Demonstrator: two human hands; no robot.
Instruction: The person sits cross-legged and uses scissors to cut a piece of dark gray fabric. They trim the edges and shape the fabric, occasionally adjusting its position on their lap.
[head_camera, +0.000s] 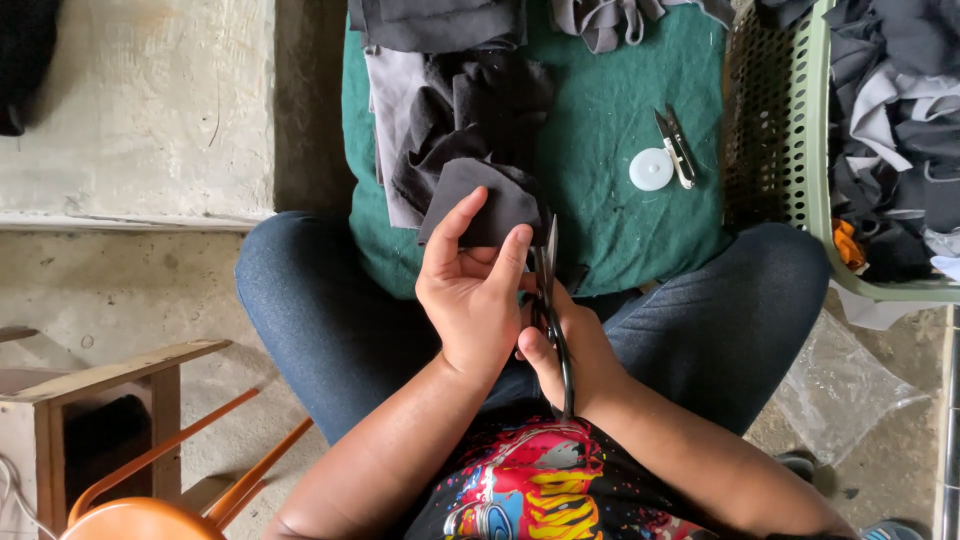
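Observation:
My left hand (473, 295) pinches a dark grey fabric piece (485, 203) between thumb and fingers, holding it up over my lap. My right hand (575, 350) grips black scissors (550, 300) by the handles, the blades pointing up at the edge of that fabric. Behind them a pile of grey and black fabric pieces (440, 100) lies on a green cloth (620, 110).
A small thread snipper (677, 145) and a white round disc (651, 169) lie on the green cloth. A green mesh basket (800, 150) of fabric scraps stands at right. A wooden stool (110, 375) and an orange chair (150, 515) are at lower left. A clear plastic bag (850, 390) lies at right.

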